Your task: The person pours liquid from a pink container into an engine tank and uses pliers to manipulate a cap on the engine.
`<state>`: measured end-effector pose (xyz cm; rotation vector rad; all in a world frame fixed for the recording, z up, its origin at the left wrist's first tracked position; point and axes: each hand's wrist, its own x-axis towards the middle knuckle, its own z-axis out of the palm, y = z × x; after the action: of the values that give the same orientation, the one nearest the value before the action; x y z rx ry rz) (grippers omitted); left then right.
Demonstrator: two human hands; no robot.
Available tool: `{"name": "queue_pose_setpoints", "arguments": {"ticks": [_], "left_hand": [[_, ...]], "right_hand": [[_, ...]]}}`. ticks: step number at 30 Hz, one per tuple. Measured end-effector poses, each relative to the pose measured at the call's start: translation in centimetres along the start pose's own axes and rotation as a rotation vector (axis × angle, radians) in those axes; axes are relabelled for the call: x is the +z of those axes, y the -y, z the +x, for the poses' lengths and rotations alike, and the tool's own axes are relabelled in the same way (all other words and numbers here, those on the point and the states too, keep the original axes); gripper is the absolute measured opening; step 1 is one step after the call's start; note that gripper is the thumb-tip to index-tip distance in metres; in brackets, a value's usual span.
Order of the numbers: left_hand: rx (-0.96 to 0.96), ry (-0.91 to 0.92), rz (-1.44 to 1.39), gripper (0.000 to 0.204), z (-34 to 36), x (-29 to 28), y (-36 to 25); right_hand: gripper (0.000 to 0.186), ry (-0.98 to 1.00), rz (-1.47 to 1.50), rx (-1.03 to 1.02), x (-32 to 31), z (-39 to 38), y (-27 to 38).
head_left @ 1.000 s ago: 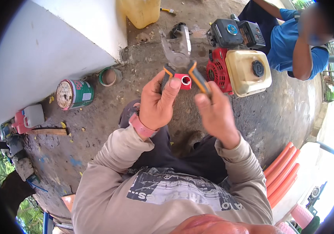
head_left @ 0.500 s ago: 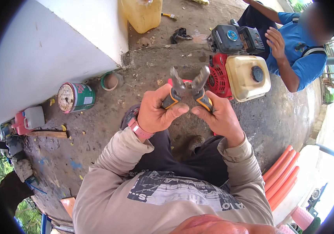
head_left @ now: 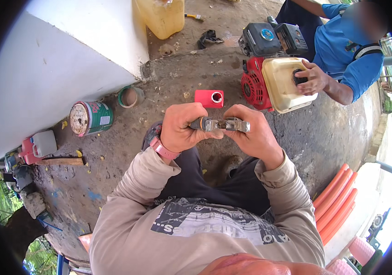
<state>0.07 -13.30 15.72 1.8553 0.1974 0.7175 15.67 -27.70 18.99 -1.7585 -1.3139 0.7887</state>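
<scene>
My left hand and my right hand are closed round the handles of black-and-orange pliers, held over my lap with the metal head turned toward me. A small red container with an open mouth lies on the ground just beyond my hands. Past my right hand stands a red and black engine with a cream fuel tank. A co-worker's hand rests on the tank's black cap.
A co-worker in blue sits at upper right. A yellow jerrycan, a brush and black cloth lie ahead. A green can and small tub stand by the white wall. Orange pipes lie at lower right.
The pliers have tipped from jaws pointing forward to head toward me, my hands staying on them, uncovering the red container. The co-worker's hand has come down onto the tank cap.
</scene>
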Motion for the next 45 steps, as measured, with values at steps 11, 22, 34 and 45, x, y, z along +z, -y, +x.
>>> {"name": "queue_pose_setpoints", "arguments": {"ticks": [11, 22, 34, 45], "left_hand": [[-0.354, -0.320, -0.542, 0.034, -1.0, 5.5, -1.3], [-0.560, -0.217, -0.646, 0.038, -0.1, 4.7, -2.0], [-0.632, -0.322, -0.691, 0.039, 0.8, 4.2, -2.2], [-0.603, -0.130, -0.637, 0.049, 0.8, 0.8, -1.9]], "right_hand": [[0.048, -0.275, 0.107, 0.103, 3.3, 0.0, 2.2], [0.051, -0.116, 0.705, 0.355, 3.7, 0.2, 1.2], [0.046, -0.164, 0.402, 0.373, 2.9, 1.7, 1.4], [0.049, -0.038, 0.499, 0.317, 0.4, 2.1, 0.3]]}}
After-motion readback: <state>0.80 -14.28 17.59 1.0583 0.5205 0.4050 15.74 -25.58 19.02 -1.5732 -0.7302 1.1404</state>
